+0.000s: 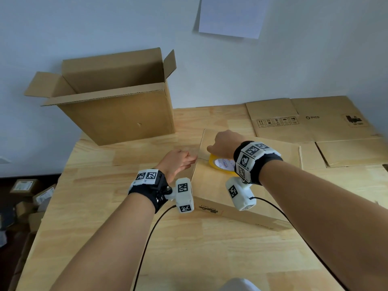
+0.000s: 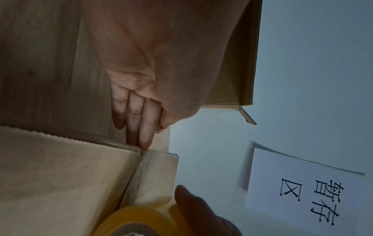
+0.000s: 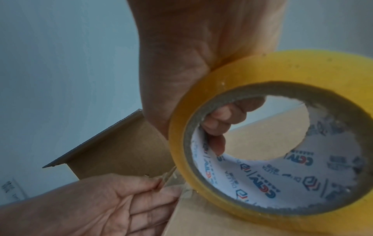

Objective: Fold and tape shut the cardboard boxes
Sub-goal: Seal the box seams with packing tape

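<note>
A flat, closed cardboard box [image 1: 218,190] lies on the wooden table [image 1: 100,206] in the head view. My right hand [image 1: 212,150] grips a yellow tape roll [image 1: 218,164] on the box top near its left edge. In the right wrist view its fingers [image 3: 218,127] curl through the roll's core [image 3: 282,67]. My left hand [image 1: 192,159] is at the box's left edge. It pinches the free end of the clear tape strip [image 3: 171,174] between thumb and forefinger. The strip [image 2: 157,174] runs over the box edge from those fingers [image 2: 149,134] to the roll [image 2: 141,220].
A tall open box [image 1: 117,106] with raised flaps stands at the back left. Flattened printed cardboard [image 1: 310,120] covers the table's right rear. A paper sheet [image 1: 231,15] hangs on the wall. Small boxes [image 1: 31,194] lie on the floor left.
</note>
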`<state>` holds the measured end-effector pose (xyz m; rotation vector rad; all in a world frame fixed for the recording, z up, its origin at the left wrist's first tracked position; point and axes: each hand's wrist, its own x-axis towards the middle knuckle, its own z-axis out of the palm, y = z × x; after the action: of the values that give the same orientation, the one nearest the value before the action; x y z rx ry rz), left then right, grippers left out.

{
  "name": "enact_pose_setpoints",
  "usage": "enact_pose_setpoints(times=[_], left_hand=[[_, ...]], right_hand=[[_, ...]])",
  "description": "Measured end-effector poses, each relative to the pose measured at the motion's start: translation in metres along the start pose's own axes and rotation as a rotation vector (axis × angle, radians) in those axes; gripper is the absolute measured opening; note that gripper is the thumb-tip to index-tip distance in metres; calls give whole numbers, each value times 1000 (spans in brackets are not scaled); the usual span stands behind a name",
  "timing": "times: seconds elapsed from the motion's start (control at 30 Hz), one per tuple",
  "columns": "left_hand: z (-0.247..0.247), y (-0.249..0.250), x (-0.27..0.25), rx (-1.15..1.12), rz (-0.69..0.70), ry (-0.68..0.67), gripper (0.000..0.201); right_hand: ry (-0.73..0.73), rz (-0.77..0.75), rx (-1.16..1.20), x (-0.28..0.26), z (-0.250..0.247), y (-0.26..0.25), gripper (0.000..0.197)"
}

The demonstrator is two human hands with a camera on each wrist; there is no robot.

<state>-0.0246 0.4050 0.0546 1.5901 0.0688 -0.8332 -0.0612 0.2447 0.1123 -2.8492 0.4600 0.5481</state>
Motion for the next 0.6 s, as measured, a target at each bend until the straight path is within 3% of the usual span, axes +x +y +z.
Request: enact_pose_setpoints(times=[0.37, 0.6], left_hand=[[1, 0, 5, -12, -8, -10, 14], [-15, -8, 14, 26, -91, -69, 10]], right_hand=[[19, 27, 19, -5, 0, 6, 34], [-11, 18, -11, -6, -1, 3, 34]])
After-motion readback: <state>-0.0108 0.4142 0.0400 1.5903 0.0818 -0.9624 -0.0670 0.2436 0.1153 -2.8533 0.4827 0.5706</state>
